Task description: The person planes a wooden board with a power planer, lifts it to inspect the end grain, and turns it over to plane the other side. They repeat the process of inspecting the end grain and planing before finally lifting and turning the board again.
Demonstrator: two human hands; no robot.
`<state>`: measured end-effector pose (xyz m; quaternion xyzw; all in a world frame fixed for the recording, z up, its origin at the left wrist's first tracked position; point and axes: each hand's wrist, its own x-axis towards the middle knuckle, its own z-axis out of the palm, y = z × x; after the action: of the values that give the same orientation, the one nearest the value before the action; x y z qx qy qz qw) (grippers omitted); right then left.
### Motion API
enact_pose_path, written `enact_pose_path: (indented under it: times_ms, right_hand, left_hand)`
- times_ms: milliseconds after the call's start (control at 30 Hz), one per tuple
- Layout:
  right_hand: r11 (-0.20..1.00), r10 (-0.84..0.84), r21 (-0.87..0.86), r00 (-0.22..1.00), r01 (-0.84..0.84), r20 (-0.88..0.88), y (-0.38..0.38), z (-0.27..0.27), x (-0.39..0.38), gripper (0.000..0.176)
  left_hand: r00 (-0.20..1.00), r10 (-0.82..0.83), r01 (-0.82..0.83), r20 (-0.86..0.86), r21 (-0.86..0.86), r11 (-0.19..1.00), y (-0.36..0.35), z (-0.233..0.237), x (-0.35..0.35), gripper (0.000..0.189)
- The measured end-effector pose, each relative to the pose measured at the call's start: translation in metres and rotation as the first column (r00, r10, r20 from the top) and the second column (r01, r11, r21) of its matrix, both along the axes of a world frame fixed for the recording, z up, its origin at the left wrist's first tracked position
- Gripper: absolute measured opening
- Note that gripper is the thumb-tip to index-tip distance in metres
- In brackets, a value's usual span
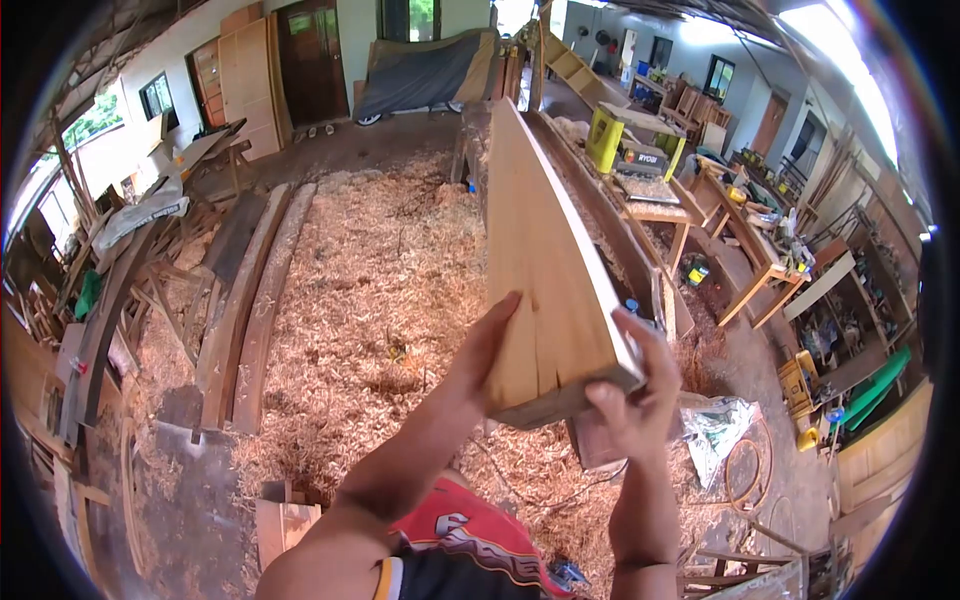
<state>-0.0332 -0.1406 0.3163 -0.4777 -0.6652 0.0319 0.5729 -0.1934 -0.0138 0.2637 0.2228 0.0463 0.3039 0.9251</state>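
A long pale wooden board [545, 260] is held up in front of me, its near end close to my body and its far end pointing away and upward. My left hand [490, 345] grips its left edge near the close end, with the thumb on the face and the other fingers hidden. My right hand [640, 385] is closed around the near right corner, thumb at the end edge and fingers along the bright right edge. Under the board's near end, a dark brown wooden piece [597, 443] partly shows.
Wood shavings [380, 290] cover the floor. Long planks [245, 300] lie at left. A green planer [640, 145] stands on a wooden stand behind the board at right, with a workbench [745, 225] beyond. A plastic bag [717, 430] and a hose [745, 470] lie at lower right.
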Motion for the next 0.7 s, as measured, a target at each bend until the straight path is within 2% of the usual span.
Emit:
enact_pose_path:
  times_ms: [33, 100, 133, 200, 267, 333, 367, 400, 467, 500, 667, 700]
  right_hand:
    - [0.999, 0.040, 0.004, 0.986, -0.040, -0.159, -0.003, -0.014, -0.006, 0.073]
    - [0.993, 0.102, 0.090, 0.911, -0.072, -0.400, 0.001, -0.025, -0.023, 0.071]
    - [0.988, 0.134, 0.133, 0.848, -0.075, -0.513, 0.002, -0.027, -0.027, 0.071]
    - [0.982, 0.185, 0.155, 0.760, -0.112, -0.623, 0.002, -0.020, -0.034, 0.066]
    - [0.966, 0.248, 0.234, 0.657, -0.111, -0.712, 0.009, -0.006, -0.046, 0.063]
    - [0.972, 0.211, 0.224, 0.696, -0.074, -0.686, 0.013, -0.010, -0.036, 0.059]
    - [0.975, 0.197, 0.215, 0.701, -0.063, -0.686, 0.015, -0.002, -0.035, 0.058]
    - [0.977, 0.179, 0.206, 0.705, -0.048, -0.686, 0.015, 0.004, -0.033, 0.058]
    - [0.981, 0.192, 0.154, 0.693, -0.117, -0.695, 0.011, 0.009, -0.026, 0.058]
    - [0.978, 0.206, 0.152, 0.695, -0.139, -0.689, 0.012, 0.011, -0.025, 0.058]
    - [0.935, 0.348, 0.233, 0.574, -0.267, -0.741, 0.009, 0.021, -0.030, 0.057]
    - [0.935, 0.348, 0.221, 0.586, -0.279, -0.731, 0.007, 0.022, -0.028, 0.057]
  left_hand:
    - [0.995, 0.055, -0.054, -0.078, 0.015, 0.998, 0.004, 0.002, -0.008, 0.064]
    - [0.955, 0.171, -0.163, -0.244, 0.054, 0.985, 0.009, 0.008, -0.022, 0.063]
    - [0.967, 0.185, -0.175, -0.174, 0.075, 0.982, 0.006, 0.017, -0.028, 0.063]
    - [0.979, 0.199, -0.195, -0.032, 0.114, 0.974, -0.008, 0.049, -0.037, 0.063]
    - [0.976, 0.214, -0.201, -0.047, 0.191, 0.961, -0.001, 0.069, -0.035, 0.065]
    - [0.971, 0.231, -0.215, -0.058, 0.208, 0.954, -0.002, 0.088, -0.026, 0.063]
    - [0.935, 0.327, -0.298, -0.136, 0.197, 0.934, -0.007, 0.098, -0.021, 0.058]
    - [0.938, 0.324, -0.298, -0.121, 0.195, 0.935, -0.008, 0.103, -0.020, 0.058]
    - [0.944, 0.318, -0.298, -0.086, 0.184, 0.937, -0.006, 0.108, -0.017, 0.059]
    - [0.973, 0.229, -0.219, -0.032, 0.191, 0.957, -0.005, 0.108, -0.019, 0.060]
    - [0.942, 0.330, -0.305, -0.058, 0.263, 0.915, -0.008, 0.107, -0.014, 0.059]
    - [0.936, 0.346, -0.317, -0.063, 0.275, 0.908, -0.009, 0.105, -0.013, 0.059]
